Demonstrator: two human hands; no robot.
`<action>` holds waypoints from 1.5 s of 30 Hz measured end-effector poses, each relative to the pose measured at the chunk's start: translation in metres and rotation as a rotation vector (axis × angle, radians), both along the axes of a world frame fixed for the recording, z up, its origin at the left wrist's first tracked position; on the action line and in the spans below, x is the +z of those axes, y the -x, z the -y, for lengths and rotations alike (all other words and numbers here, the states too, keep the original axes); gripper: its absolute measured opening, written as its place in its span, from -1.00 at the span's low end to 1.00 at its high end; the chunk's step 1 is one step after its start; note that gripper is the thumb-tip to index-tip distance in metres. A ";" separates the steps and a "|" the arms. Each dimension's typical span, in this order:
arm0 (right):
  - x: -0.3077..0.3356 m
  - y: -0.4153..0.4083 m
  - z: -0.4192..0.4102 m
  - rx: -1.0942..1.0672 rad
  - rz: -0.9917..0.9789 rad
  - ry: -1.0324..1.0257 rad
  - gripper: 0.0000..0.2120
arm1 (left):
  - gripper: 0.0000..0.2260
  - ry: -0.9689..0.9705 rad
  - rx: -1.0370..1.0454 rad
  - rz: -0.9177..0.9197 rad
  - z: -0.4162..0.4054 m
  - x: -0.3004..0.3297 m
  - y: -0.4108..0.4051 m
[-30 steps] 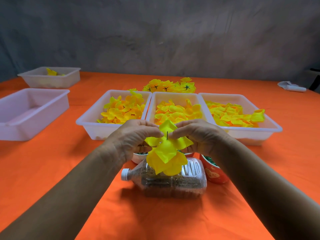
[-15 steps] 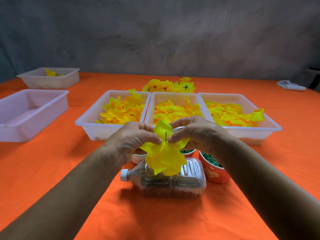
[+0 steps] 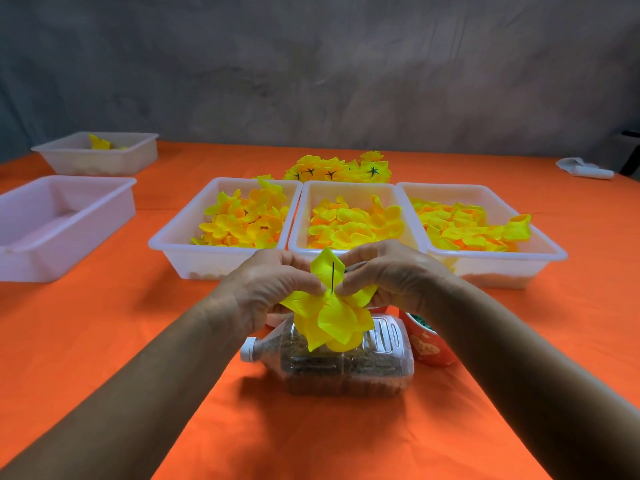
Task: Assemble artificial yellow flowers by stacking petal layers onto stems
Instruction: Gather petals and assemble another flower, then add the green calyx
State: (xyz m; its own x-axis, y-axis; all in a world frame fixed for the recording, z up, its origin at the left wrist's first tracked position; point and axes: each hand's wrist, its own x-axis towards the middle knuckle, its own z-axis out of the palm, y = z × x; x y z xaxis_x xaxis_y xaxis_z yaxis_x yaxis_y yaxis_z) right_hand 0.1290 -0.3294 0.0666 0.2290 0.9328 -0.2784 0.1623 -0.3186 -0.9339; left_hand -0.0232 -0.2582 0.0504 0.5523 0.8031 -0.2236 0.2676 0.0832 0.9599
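Observation:
A stack of yellow petal layers (image 3: 334, 318) is threaded on a thin dark stem (image 3: 332, 276) that stands up above a plastic bottle (image 3: 346, 362) lying on its side. My left hand (image 3: 266, 289) and my right hand (image 3: 391, 275) pinch the petals from either side, fingertips close to the stem. Behind them stand three white trays of loose yellow petals: left (image 3: 173, 244), middle (image 3: 301, 216) and right (image 3: 540, 251). A pile of finished yellow flowers (image 3: 343, 169) lies behind the trays.
A red cup (image 3: 429, 348) with green bits stands right of the bottle, partly behind my right arm. Two more white trays sit at the left: a near one (image 3: 104, 216) and a far one (image 3: 138, 157) holding a few petals. A white object (image 3: 585, 169) lies far right.
Both hands have pushed the petal layer down the stem, so more of the dark stem shows above the petals. The petals have bunched closer together.

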 end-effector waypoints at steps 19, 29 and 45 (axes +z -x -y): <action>0.002 0.002 0.000 0.054 0.063 0.000 -0.64 | -0.76 0.019 -0.055 -0.017 -0.001 -0.002 -0.002; 0.010 0.006 0.002 0.039 0.186 0.015 -0.57 | -0.79 0.007 -0.021 -0.014 0.002 0.000 -0.002; 0.008 0.007 -0.003 0.086 0.277 0.035 -0.64 | -0.76 -0.051 -0.052 -0.051 -0.002 0.001 -0.003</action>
State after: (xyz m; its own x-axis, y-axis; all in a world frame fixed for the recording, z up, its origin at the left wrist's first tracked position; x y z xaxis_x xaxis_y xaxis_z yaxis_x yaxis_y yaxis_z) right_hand 0.1222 -0.3261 0.0746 0.2212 0.9431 -0.2484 0.4378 -0.3237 -0.8388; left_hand -0.0205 -0.2565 0.0515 0.5823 0.7848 -0.2122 0.3194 0.0192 0.9474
